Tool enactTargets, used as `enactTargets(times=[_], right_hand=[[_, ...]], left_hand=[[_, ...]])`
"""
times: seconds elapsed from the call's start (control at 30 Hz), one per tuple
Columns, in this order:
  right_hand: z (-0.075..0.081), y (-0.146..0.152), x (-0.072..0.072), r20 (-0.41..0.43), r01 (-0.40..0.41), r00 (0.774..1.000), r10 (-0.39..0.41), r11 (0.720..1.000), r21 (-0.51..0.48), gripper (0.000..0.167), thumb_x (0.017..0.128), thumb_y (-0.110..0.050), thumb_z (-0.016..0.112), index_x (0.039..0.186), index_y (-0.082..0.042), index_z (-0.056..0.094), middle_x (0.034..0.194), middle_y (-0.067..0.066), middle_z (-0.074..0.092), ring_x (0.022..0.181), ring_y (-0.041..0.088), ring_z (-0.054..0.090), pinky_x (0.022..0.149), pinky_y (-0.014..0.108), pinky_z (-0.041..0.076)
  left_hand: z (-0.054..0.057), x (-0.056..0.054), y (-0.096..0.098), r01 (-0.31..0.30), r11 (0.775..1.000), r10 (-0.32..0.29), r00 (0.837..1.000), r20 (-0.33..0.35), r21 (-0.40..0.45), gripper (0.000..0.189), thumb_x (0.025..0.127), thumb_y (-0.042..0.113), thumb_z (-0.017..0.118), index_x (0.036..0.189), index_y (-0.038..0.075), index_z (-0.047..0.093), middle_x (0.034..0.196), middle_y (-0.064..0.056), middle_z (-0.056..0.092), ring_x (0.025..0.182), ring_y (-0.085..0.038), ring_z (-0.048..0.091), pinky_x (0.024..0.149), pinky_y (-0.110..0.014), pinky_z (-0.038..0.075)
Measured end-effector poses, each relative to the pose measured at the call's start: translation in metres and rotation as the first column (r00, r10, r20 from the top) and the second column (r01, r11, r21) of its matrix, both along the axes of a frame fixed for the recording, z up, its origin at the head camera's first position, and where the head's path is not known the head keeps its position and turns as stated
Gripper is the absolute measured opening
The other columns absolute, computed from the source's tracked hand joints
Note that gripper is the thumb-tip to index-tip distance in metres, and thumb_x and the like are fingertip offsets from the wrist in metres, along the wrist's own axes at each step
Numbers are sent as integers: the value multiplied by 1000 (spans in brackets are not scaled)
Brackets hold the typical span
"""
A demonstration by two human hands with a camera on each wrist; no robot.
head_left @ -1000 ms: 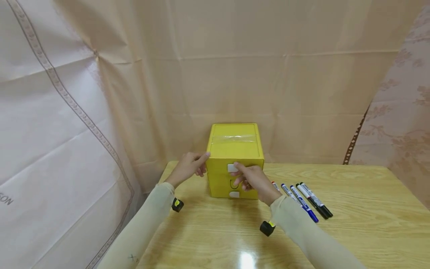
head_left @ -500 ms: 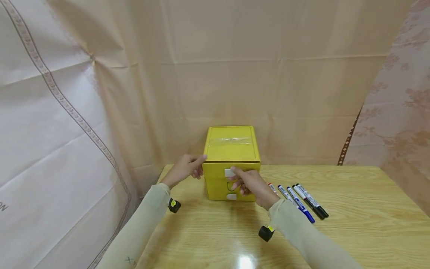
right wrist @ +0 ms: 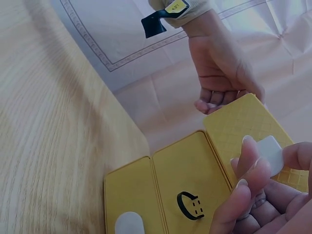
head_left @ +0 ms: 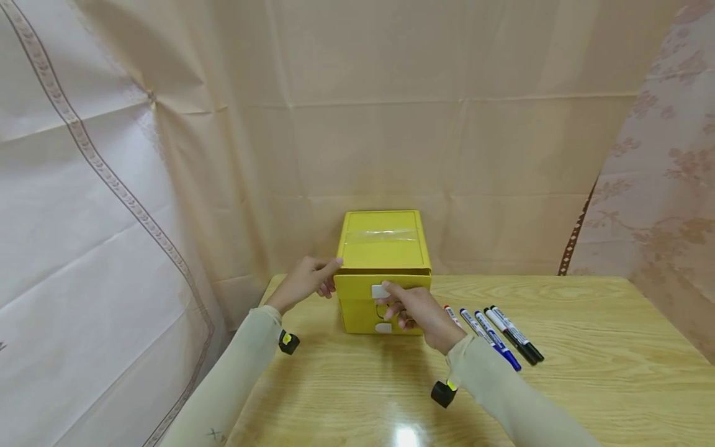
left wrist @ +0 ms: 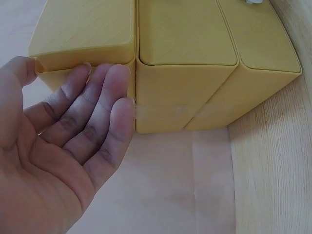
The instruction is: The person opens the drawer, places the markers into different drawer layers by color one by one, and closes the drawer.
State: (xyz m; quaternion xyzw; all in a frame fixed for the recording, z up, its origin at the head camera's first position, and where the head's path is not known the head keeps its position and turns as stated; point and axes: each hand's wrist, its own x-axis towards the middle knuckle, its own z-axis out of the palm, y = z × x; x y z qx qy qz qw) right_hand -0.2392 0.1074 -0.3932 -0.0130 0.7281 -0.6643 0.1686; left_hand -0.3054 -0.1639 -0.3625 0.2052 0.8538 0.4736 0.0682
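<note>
Tab of white plastic (head_left: 377, 292) is sitting pinched in my right hand (head_left: 423, 309). My loose left hand (head_left: 303, 282) is touching its boxy yellow cabinet (head_left: 382, 253) at nine o'clock.

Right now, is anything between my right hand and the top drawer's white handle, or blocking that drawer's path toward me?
Nothing visible: your right hand pinches the white handle, and, your right arm aside, nothing shows before the top drawer. The markers lie off to your right, outside that path.
</note>
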Motion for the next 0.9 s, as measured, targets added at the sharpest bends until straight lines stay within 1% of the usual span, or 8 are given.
enactTargets(times=[0.13,0.27,0.33,0.47,0.53,0.7,0.9], right_hand=[[-1,0,2,-1,3,1000,-3,1000,4,60,98,-59,62,114,-4,76,79,3,68,57,11,48,63,28,43],[-1,0,3,-3,4,1000,-4,1000,3,60,97,-59,63,114,-3,75,78,3,68,56,11,47,63,29,43],[-1,0,4,-5,3,1000,-3,1000,0,61,97,-60,63,114,-3,75,78,3,68,56,11,47,64,29,43],[0,0,6,-7,-1,1000,1,1000,-7,61,97,-59,63,115,-2,75,78,3,67,56,10,47,61,27,43],[0,0,8,-9,-3,1000,3,1000,-9,61,97,-59,63,116,-2,75,78,3,67,56,9,46,59,26,43],[1,0,12,-14,-3,1000,3,1000,-12,61,97,-58,64,116,-1,75,77,3,66,56,9,46,57,25,42],[2,0,16,-14,-8,1000,8,1000,-16,61,96,-58,64,114,-1,75,76,2,66,56,9,45,55,25,41]], left_hand=[[0,1,0,1,1000,-1,1000,-14,-20,53,106,53,51,91,8,75,82,-18,71,69,-30,71,76,-57,59],[1,1,0,-3,999,2,1000,-24,-41,53,106,53,51,90,9,74,83,-20,72,69,-29,71,74,-53,60],[1,1,0,-8,998,6,999,-33,-55,53,106,54,50,90,9,74,82,-17,72,69,-28,71,73,-50,60],[2,0,0,-23,996,18,998,-62,-82,52,106,54,51,92,10,74,77,-7,71,69,-26,71,71,-43,60],[2,0,0,-27,996,20,997,-73,-90,51,106,54,51,93,11,74,76,-6,71,69,-25,71,71,-41,60],[3,0,0,-21,995,12,996,-86,-100,50,106,53,51,94,10,74,76,-5,70,70,-24,71,70,-37,60],[3,1,0,-10,995,2,996,-93,-94,48,107,51,51,92,10,72,76,-5,70,71,-26,71,72,-38,60]])
